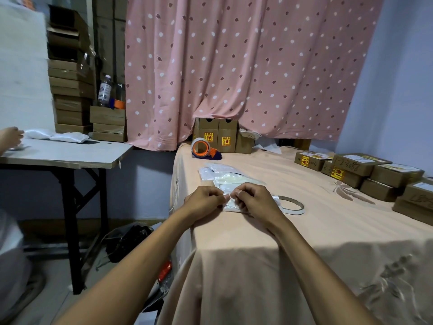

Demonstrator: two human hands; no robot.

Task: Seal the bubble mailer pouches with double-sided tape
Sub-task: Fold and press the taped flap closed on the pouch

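A white bubble mailer pouch [230, 204] lies on the peach-covered table [304, 231] near its left edge. My left hand [205, 201] and my right hand [254, 200] meet over the pouch's near end, fingers curled, pinching its edge between fingertips. What exactly the fingertips pinch, pouch flap or tape strip, is too small to tell. A flat white roll of double-sided tape [291, 205] lies just right of my right hand. Several more white pouches [222, 173] are stacked behind the held one.
An orange tape dispenser [202, 148] stands at the table's back left. Sealed cardboard boxes [365, 171] crowd the right side, more boxes [221, 137] stand under the pink curtain. Another person's hand [10, 137] rests on a grey side table [70, 153] holding white pouches [58, 136].
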